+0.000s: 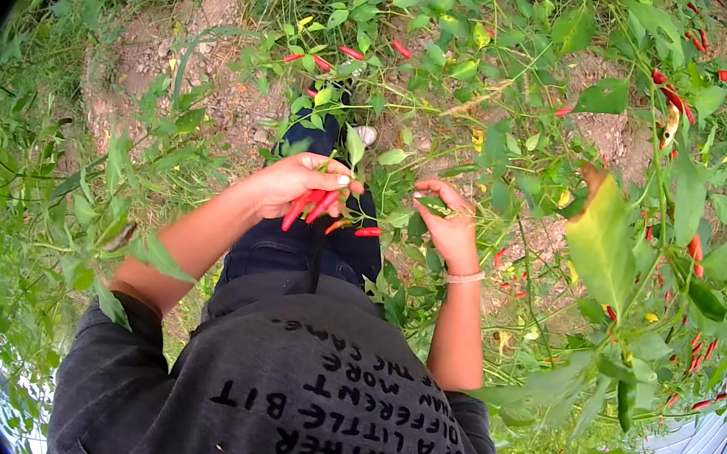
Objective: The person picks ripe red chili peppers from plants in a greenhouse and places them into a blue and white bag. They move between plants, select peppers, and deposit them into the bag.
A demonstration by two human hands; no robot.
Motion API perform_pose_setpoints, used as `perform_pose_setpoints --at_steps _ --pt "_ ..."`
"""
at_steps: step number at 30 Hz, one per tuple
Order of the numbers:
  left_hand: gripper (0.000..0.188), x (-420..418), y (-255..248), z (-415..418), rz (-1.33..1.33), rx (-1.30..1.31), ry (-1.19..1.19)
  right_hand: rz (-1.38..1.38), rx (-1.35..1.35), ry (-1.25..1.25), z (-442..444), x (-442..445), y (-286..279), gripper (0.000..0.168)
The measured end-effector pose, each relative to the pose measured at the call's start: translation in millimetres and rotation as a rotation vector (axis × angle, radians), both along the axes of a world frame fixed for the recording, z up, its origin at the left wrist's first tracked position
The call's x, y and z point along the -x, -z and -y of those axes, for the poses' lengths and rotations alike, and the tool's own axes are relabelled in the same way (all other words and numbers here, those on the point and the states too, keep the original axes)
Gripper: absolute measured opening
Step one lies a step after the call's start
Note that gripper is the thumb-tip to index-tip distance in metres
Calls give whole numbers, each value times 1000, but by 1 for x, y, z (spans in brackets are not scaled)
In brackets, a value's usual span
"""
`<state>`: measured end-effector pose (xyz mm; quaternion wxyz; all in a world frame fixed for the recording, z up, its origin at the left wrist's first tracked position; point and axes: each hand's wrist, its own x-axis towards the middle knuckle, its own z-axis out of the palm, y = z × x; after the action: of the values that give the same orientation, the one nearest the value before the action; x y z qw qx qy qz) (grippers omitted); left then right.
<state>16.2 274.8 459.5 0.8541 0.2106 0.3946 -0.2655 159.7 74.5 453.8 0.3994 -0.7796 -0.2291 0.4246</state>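
Observation:
My left hand [305, 185] is closed around a small bunch of red chili peppers [321, 206] that hang below its fingers, with green stems at the top. Just right of them, a single red chili [367, 232] hangs by the plant. Over on the right, my right hand [445, 220] has thumb and forefinger around a green leaf [432, 203] of the chili plant; whether they pinch it or a stem cannot be told. A pale band circles the right wrist.
Chili plants with red fruit [401, 49] spread ahead and to the right. A large yellowing leaf [603, 238] and a green chili [625, 405] are close to the camera at right. Bare soil [208, 96] and grass lie ahead left. A shoe [366, 134] shows among the stems.

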Motion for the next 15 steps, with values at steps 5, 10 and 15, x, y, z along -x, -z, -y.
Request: perform_pose_setpoints --at_steps 5,10,15 --pt "21 -15 22 37 182 9 18 31 -47 -190 -9 -7 -13 26" --pt "14 -38 24 42 137 20 41 -186 16 -90 -14 -5 -18 25" --pt "12 -44 33 46 269 -255 309 -122 -9 -10 -13 -7 -7 19"
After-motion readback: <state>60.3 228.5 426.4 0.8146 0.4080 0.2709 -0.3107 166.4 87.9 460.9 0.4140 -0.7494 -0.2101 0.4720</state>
